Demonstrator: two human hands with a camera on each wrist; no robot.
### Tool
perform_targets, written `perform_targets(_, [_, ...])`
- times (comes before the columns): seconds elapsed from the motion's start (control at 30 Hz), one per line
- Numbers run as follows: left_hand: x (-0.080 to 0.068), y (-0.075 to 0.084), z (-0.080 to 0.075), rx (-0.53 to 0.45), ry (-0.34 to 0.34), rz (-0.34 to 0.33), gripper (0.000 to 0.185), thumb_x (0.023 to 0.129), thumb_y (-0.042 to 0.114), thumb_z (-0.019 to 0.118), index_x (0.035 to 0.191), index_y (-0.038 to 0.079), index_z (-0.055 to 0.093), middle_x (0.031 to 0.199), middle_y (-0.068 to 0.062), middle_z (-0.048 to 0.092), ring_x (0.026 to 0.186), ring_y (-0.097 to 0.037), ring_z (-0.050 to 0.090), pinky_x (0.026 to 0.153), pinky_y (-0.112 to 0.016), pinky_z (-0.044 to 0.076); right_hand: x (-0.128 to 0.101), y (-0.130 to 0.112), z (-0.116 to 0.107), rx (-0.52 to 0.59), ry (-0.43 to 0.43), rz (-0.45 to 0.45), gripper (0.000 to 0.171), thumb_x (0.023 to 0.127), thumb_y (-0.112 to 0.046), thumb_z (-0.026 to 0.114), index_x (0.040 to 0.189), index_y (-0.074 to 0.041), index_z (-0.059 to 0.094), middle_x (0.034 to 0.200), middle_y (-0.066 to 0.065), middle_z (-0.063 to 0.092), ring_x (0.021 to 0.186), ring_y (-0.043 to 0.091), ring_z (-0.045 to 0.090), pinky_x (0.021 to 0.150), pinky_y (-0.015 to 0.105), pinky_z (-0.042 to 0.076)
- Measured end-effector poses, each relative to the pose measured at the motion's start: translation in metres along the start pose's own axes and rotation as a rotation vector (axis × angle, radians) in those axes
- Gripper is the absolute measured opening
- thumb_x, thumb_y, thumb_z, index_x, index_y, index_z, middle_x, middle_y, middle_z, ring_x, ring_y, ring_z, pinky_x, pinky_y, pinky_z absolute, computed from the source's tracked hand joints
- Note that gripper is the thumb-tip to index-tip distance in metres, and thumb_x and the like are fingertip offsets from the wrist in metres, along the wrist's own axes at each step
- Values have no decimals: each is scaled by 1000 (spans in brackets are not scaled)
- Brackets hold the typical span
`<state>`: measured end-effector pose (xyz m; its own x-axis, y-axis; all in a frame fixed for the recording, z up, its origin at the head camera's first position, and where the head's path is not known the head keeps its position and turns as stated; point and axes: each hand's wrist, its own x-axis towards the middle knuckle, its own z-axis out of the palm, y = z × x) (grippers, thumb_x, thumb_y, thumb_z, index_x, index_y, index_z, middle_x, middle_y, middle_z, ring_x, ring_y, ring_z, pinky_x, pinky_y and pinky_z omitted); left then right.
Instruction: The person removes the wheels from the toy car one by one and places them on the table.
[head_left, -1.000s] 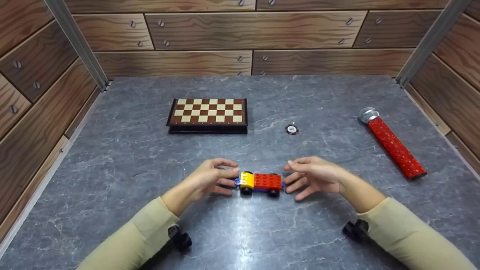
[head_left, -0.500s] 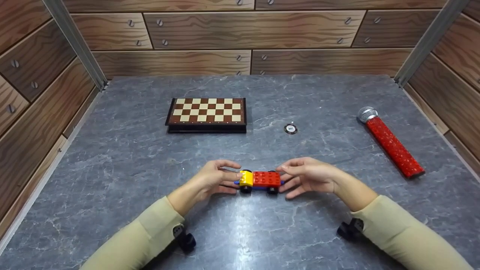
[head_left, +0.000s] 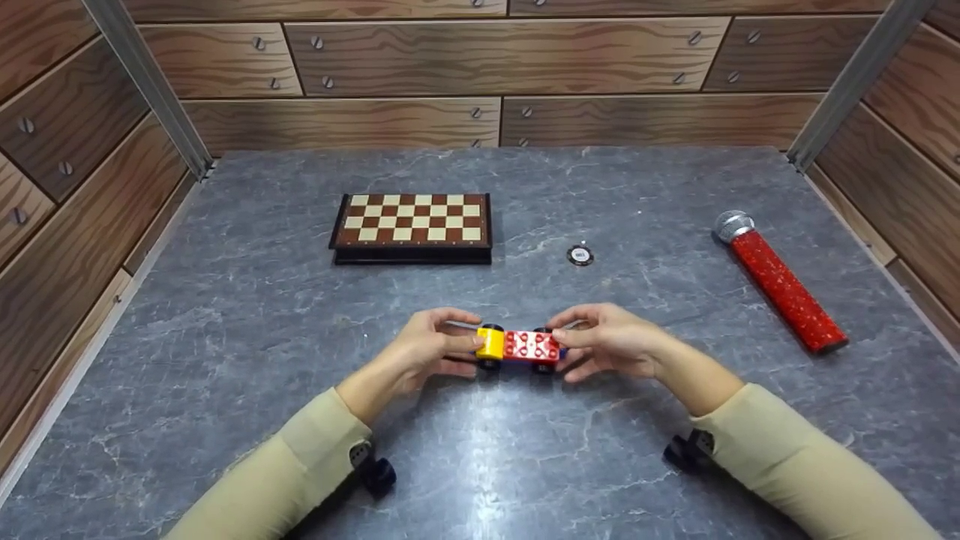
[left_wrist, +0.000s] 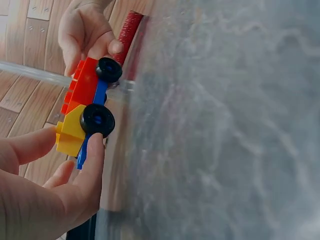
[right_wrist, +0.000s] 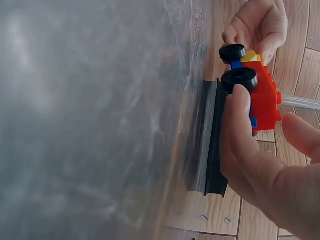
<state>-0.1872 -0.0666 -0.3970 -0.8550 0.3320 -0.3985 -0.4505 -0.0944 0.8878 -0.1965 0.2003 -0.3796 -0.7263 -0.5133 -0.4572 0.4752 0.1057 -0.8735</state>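
Above the table (head_left: 255, 330): the toy car (head_left: 531, 346) is newly raised from the surface, so its weight is judged to be fully taken by hand.
Left grip (head_left: 429, 346): the yellow end (left_wrist: 73, 134) is pinched between thumb and fingers.
Right grip (head_left: 616, 342): the red end (right_wrist: 267, 102) is pinched likewise.
Chip (head_left: 580, 255): a centre marking is shown, too small to be read.
Car brand: none can be made out.

This is an enclosed tabletop booth: panels (head_left: 510, 60) patterned with planks and screws wall the grey marbled table (head_left: 225, 322) left, right and far, with metal posts (head_left: 146, 82) at the far corners.
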Motion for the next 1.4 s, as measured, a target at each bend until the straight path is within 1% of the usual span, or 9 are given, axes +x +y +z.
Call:
perform_targets(0.17, [0,4,1,-24,26,34,44,81,-7,65,123,-4,51,111,-20,56,84,-27,63,77,-44,53,4,-2,3,-8,30,-15,56,86,-10,66,130,8,38,102,18,57,82,28,64,75,43,54])
perform_targets(0.37, [-1,10,1,-54,50,88,45,81,-5,66,123,-5,51,114,-20,55,89,-28,63,79,-42,53,7,-6,5,16,36,-45,53,87,-9,65,129,8,38,106,18,54,84,30,63,79,46,52])
perform_targets(0.53, [-2,16,1,-77,77,137,43,80,-4,67,121,-3,54,116,-18,55,93,-27,61,79,-40,53,8,-10,7,61,61,-95,49,86,-9,66,127,7,42,111,20,52,84,32,62,79,48,52])
perform_targets(0.7, [-2,18,4,-110,92,180,41,81,-2,69,119,-1,57,117,-18,55,94,-26,61,78,-39,54,8,-11,10,119,101,-168,46,85,-6,67,124,7,45,111,21,56,82,32,64,79,49,52])
perform_targets(0.83, [-1,18,7,-172,108,245,38,82,-1,68,119,-2,57,117,-20,54,96,-28,60,79,-40,53,8,-12,14,165,134,-240,44,84,-3,67,122,8,47,108,20,59,80,32,64,78,50,52])
perform_targets(0.97, [0,18,12,-269,119,330,37,82,-3,67,117,-4,56,113,-20,56,95,-28,60,80,-41,53,9,-13,17,204,163,-295,42,83,-3,68,120,7,49,106,18,61,81,32,65,77,48,52])
perform_targets(1.17, [1,18,17,-351,93,461,40,82,-6,64,121,-7,52,110,-17,56,96,-27,58,82,-42,52,10,-15,20,246,169,-341,40,82,-1,69,117,4,52,105,17,62,86,33,65,77,50,52])
perform_targets(1.27, [2,19,18,-375,92,496,42,82,-6,65,121,-6,51,111,-17,56,96,-28,58,82,-43,52,11,-14,20,235,141,-341,39,82,0,68,117,3,51,105,18,62,90,35,63,79,52,50])
perform_targets(1.4, [2,20,19,-385,119,505,45,81,-5,67,122,-8,48,109,-17,58,93,-28,60,79,-43,53,11,-13,21,196,115,-321,39,83,-1,67,118,2,50,106,18,62,92,35,62,83,56,47])
